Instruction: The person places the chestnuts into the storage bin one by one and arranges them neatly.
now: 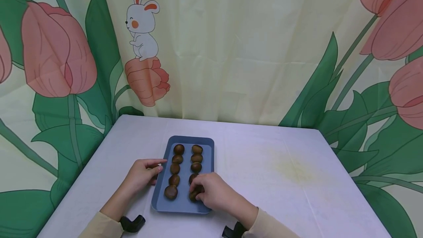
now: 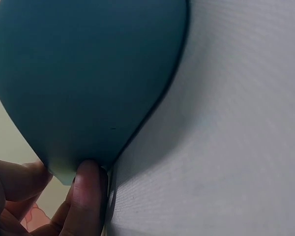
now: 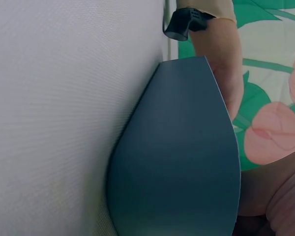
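Note:
In the head view, a blue rectangular tray [image 1: 185,208] holds two lengthwise rows of brown chestnuts. The left row [image 1: 174,168] runs down to a large chestnut [image 1: 170,192] near the front. My right hand [image 1: 216,192] reaches over the tray's right rim and pinches the front chestnut [image 1: 195,195] of the right row, partly covering it. At the left rim is my left hand [image 1: 142,173], its index finger straight and its fingertips touching the tray's edge. The left wrist view shows those fingers [image 2: 86,196] against the tray's outer wall [image 2: 88,83].
A white cloth covers the table [image 1: 264,164], with a faint yellowish stain on its right part. Behind it hangs a curtain [image 1: 231,47] printed with tulips and a rabbit. Black wrist mounts [image 1: 133,224] sit at both wrists, near the tabletop.

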`<state>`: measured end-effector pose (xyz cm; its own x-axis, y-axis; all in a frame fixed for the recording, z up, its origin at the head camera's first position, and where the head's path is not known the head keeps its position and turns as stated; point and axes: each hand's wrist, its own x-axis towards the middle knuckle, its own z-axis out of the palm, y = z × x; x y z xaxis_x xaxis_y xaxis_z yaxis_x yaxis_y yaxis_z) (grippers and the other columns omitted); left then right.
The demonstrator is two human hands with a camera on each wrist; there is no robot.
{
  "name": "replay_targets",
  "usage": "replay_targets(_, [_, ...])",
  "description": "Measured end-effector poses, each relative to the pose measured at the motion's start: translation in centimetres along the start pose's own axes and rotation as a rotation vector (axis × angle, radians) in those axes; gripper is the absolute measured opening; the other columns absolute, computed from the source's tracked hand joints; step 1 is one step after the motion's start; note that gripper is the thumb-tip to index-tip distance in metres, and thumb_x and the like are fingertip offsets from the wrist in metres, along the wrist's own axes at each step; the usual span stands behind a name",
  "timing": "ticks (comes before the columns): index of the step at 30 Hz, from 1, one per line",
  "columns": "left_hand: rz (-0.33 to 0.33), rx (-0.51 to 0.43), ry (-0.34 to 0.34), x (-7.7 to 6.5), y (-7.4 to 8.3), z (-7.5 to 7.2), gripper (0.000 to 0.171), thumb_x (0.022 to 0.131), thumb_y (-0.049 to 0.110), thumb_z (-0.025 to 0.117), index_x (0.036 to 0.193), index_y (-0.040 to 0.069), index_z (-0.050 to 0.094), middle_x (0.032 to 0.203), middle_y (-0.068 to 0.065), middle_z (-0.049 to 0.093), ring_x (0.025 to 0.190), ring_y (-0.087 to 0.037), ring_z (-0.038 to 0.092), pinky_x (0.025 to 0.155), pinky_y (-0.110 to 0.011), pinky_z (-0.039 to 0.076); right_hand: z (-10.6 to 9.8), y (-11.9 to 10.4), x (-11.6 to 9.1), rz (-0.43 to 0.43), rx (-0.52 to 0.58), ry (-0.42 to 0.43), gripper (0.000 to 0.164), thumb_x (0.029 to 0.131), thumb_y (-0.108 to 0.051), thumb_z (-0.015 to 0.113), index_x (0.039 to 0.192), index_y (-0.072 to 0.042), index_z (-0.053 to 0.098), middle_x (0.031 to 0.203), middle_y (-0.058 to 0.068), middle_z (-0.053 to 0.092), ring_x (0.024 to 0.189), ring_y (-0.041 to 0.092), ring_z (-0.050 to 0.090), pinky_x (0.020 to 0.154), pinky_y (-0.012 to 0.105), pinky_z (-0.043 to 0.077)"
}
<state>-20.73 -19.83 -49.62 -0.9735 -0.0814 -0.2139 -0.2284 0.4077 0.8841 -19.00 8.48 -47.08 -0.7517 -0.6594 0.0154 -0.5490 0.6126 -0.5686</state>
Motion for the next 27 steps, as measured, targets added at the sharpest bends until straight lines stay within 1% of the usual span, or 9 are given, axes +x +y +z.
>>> replay_targets(4, [0.002,-0.001,0.001,0.0,0.0,0.0,0.030,0.102,0.008,0.071,0.132,0.011,0.078,0.127,-0.020,0.074,0.088,-0.016,0.072,0.068,-0.031,0.065,0.3,0.2,0.0,-0.019,-0.009,0.030,0.026,0.089,0.000,0.085,0.101,-0.022,0.081,0.100,-0.012,0.078,0.095,-0.005,0.067,0.085,0.017,0.059])
replay_targets(9, [0.006,-0.003,-0.002,-0.1,0.1,0.0,0.030,0.102,0.007,0.071,0.132,0.010,0.078,0.127,-0.020,0.074,0.089,-0.016,0.072,0.068,-0.031,0.065,0.7,0.2,0.0,-0.008,0.000,0.069,0.026,0.088,0.002,0.085,0.100,-0.021,0.081,0.100,-0.010,0.079,0.095,-0.004,0.069,0.082,0.016,0.059])
replay_targets(14, [0.006,0.000,-0.001,-0.2,0.2,0.0,0.030,0.103,0.008,0.071,0.132,0.010,0.078,0.130,-0.022,0.073,0.088,-0.016,0.074,0.068,-0.031,0.065,1.0,0.1,0.1,0.010,-0.028,0.086,0.025,0.088,0.001,0.085,0.098,-0.022,0.082,0.098,-0.013,0.079,0.098,-0.002,0.071,0.086,0.019,0.061])
replay_targets(19, [0.005,0.001,-0.003,-0.1,0.1,0.0,0.030,0.103,0.009,0.071,0.132,0.010,0.078,0.136,-0.024,0.071,0.088,-0.016,0.074,0.068,-0.031,0.065,1.1,0.1,0.2,0.009,-0.037,0.091,0.024,0.088,0.000,0.085,0.097,-0.022,0.082,0.097,-0.013,0.079,0.097,-0.002,0.071,0.084,0.018,0.060])
replay_targets(21, [0.006,0.001,-0.003,-0.2,0.1,0.0,0.030,0.103,0.009,0.071,0.132,0.011,0.078,0.135,-0.024,0.072,0.087,-0.016,0.074,0.068,-0.030,0.065,0.9,0.0,0.2,0.023,0.000,0.084,0.025,0.089,0.001,0.083,0.097,-0.022,0.082,0.098,-0.013,0.079,0.096,-0.003,0.070,0.082,0.018,0.060])
replay_targets(23, [0.007,0.002,-0.004,-0.2,0.1,0.0,0.030,0.103,0.009,0.071,0.132,0.011,0.078,0.132,-0.023,0.073,0.086,-0.016,0.074,0.068,-0.030,0.065,0.6,-0.1,0.1,0.053,0.066,0.073,0.025,0.091,0.001,0.082,0.098,-0.022,0.082,0.098,-0.012,0.079,0.095,-0.003,0.070,0.081,0.017,0.059])
replay_targets(27, [0.009,0.004,-0.006,-0.3,0.2,0.0,0.030,0.103,0.008,0.071,0.133,0.010,0.078,0.130,-0.022,0.074,0.084,-0.016,0.074,0.068,-0.030,0.065,-0.1,-0.3,0.1,0.128,0.262,0.064,0.024,0.091,0.004,0.079,0.100,-0.018,0.082,0.099,-0.006,0.079,0.089,-0.001,0.070,0.077,0.019,0.059])
